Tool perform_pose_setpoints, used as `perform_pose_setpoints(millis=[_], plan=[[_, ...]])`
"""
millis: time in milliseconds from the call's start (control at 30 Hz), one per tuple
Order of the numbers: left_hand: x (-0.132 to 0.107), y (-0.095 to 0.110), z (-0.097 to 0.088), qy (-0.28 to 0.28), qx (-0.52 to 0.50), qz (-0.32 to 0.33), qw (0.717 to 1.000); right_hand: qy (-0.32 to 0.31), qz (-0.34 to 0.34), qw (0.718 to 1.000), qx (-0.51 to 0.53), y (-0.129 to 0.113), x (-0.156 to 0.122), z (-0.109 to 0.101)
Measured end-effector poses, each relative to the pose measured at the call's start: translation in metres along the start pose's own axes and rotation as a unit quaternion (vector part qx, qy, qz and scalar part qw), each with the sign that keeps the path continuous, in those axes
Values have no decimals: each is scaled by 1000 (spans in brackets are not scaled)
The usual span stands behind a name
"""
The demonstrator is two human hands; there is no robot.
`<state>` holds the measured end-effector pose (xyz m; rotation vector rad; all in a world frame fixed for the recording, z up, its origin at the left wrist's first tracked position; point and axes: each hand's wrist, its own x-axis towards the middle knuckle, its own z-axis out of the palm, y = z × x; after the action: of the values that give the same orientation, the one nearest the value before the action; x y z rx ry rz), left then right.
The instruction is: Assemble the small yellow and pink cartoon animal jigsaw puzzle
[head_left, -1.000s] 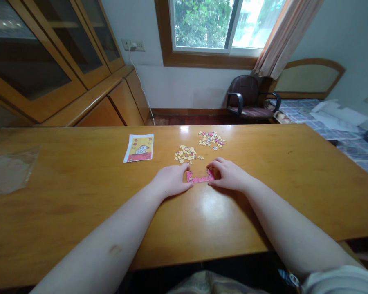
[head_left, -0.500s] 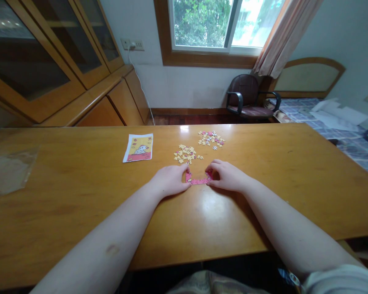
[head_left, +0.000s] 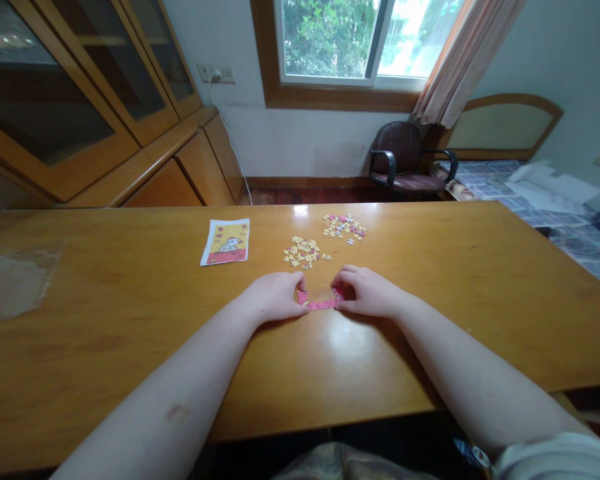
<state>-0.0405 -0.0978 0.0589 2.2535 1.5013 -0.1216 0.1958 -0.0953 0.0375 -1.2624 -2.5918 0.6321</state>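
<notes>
A strip of joined pink jigsaw pieces [head_left: 322, 305] lies on the wooden table, its two ends turned up away from me in a shallow U. My left hand [head_left: 279, 295] grips the left end between thumb and fingers. At the right end, my right hand [head_left: 363, 291] pinches the strip the same way, its curled fingers covering part of it. Just beyond my hands is a pile of loose, mostly yellow jigsaw pieces [head_left: 301, 251]. Farther back and to the right sits a second pile of yellow, pink and white pieces [head_left: 344, 227].
A picture card [head_left: 227, 243] with a white animal on yellow and pink lies left of the piles. Near the table's left edge is a clear plastic bag [head_left: 17, 280]. An office chair [head_left: 405, 160] stands beyond the table [head_left: 480, 267], beside a bed.
Both hands have shifted the pink strip slightly toward me and a little to the left. The loose piles and the picture card stay where they were.
</notes>
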Motion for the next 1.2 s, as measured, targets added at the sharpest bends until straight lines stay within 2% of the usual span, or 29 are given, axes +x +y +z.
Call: perform_pose_setpoints(millis=[367, 500, 700, 800, 900, 1000, 1133, 1200], plan=[[0, -4, -1, -1, -18, 10, 1000, -3, 6, 1000, -5, -5, 0, -1], [7, -12, 3, 50, -29, -19, 998, -6, 4, 1000, -3, -3, 1, 0], [19, -29, 7, 180, -52, -105, 977, 6, -7, 1000, 8, 3, 2, 1], [24, -35, 11, 235, -73, -88, 965, 39, 0, 999, 34, 5, 3, 5], [29, -40, 16, 238, -93, -48, 965, 90, 34, 994, 61, 11, 7, 10], [34, -45, 21, 242, -125, -45, 961, 135, 67, 984, 92, 19, 14, 17], [44, -52, 24, 280, -193, -61, 938, 200, 109, 965, 132, 29, 24, 23], [48, -55, 25, 303, -255, -64, 916, 231, 129, 952, 152, 32, 28, 24]])
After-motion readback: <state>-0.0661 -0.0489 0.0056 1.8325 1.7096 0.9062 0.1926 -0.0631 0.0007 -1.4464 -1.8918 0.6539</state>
